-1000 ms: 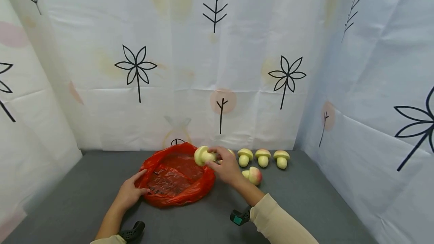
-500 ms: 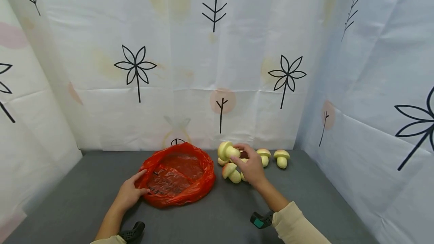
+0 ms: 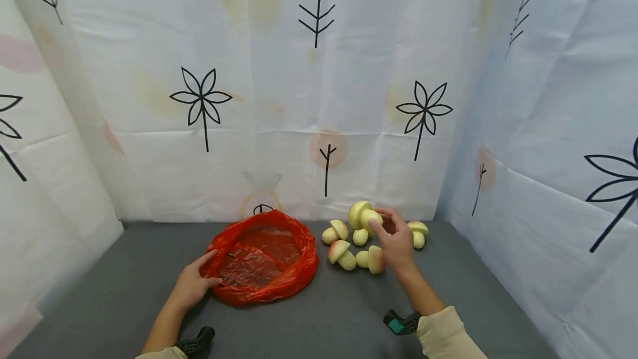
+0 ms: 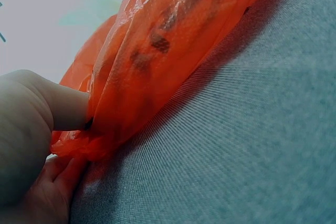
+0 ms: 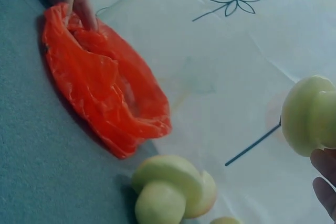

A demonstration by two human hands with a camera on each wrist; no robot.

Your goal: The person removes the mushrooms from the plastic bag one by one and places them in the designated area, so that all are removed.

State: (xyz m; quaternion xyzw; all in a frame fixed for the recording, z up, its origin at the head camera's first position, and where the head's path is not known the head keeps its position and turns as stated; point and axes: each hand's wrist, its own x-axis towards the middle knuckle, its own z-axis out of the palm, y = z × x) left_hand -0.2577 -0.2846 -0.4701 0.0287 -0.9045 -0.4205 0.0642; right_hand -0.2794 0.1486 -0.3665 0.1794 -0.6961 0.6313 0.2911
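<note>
My left hand [image 3: 191,286] holds the left rim of an open red plastic bag [image 3: 299,276], its thumb and fingers on the rim. Close up in the left wrist view, the thumb [image 4: 68,106] presses against the bag's thin film [image 4: 142,61]. My right hand [image 3: 397,240] pinches a pale yellow-green toy mushroom [image 3: 360,215] by its stem, raised off the table. Below and beside it lie other mushrooms: a tilted one [image 3: 341,255], one on its side [image 3: 371,260], another at the back left [image 3: 335,232]. The right hand partly covers the row behind.
One upright mushroom [image 3: 417,234] stands at the right of the row, just past my right hand. The grey table [image 3: 299,326] ends at white patterned curtains [image 3: 279,170] at the back and on both sides.
My right hand has moved right with the mushroom, from beside the bag's right rim to over the back row of mushrooms. My left hand and the bag have stayed in place.
</note>
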